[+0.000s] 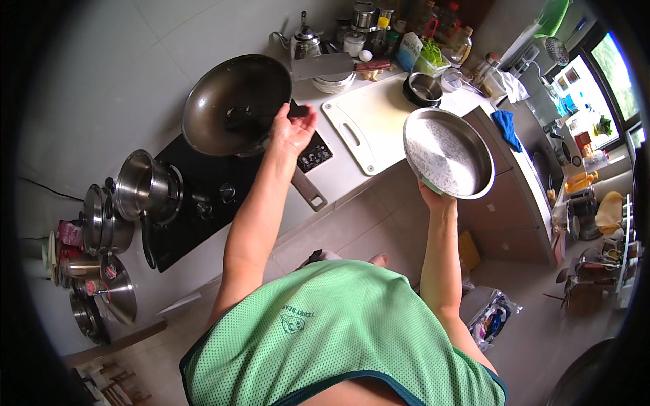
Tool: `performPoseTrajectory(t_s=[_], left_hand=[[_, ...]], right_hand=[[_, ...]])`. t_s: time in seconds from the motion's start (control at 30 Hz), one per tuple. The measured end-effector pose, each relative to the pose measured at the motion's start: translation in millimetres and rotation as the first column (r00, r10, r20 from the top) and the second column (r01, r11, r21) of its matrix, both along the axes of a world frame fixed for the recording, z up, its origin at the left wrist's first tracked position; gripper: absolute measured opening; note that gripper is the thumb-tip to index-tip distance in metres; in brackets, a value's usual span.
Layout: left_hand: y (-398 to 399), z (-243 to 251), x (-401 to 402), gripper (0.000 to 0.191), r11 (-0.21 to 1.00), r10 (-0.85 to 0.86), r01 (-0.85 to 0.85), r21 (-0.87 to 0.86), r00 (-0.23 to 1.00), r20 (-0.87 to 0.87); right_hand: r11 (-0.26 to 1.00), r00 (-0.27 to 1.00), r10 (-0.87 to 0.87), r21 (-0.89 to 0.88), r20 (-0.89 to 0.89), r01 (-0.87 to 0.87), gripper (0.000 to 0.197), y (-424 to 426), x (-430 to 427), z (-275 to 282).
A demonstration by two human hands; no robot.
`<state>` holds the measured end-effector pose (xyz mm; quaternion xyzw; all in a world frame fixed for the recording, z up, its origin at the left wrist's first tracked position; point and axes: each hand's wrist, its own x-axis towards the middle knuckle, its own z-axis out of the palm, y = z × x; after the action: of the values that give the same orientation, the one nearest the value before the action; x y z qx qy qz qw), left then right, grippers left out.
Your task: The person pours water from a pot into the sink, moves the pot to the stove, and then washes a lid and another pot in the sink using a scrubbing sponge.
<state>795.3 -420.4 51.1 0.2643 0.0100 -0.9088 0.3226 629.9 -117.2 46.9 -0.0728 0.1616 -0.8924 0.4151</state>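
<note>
My right hand point(437, 198) holds a shallow round metal pan point(449, 152) from below by its near rim. The pan is tilted, its inside towards me. A bit of green material point(430, 183) shows between hand and pan. My left hand point(294, 129) is palm up at the right edge of a dark wok point(213, 109), with a black utensil handle point(299, 110) between thumb and fingers. Dark pieces show inside the wok; what they are is unclear. The wok's long grey handle point(310, 190) passes below my left wrist and sticks out over the counter edge.
On the black cooktop point(175, 243) stands a steel saucepan point(144, 188). Beyond my hands lie a white cutting board point(368, 116) and a cleaver point(325, 66) over bowls point(332, 83). A small pot point(424, 89), a kettle point(304, 43) and bottles line the back. Stacked pots point(99, 218) stand left.
</note>
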Motion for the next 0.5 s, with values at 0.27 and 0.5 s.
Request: performPoseTrajectory(t_s=[0.27,0.5], left_hand=[[66,66,-32,0.010,0.909,0.302,-0.244,-0.338,0.944,0.130],[181,96,-125,0.017,0.685,-0.049,0.153,-0.713,0.985,0.164]], right_hand=[[0.999,0.998,-0.013,0.039,0.057,0.010,0.036,50,-66,10],[0.970,0.998,0.048,-0.236,-0.036,-0.056,0.047,114,-142,-20]])
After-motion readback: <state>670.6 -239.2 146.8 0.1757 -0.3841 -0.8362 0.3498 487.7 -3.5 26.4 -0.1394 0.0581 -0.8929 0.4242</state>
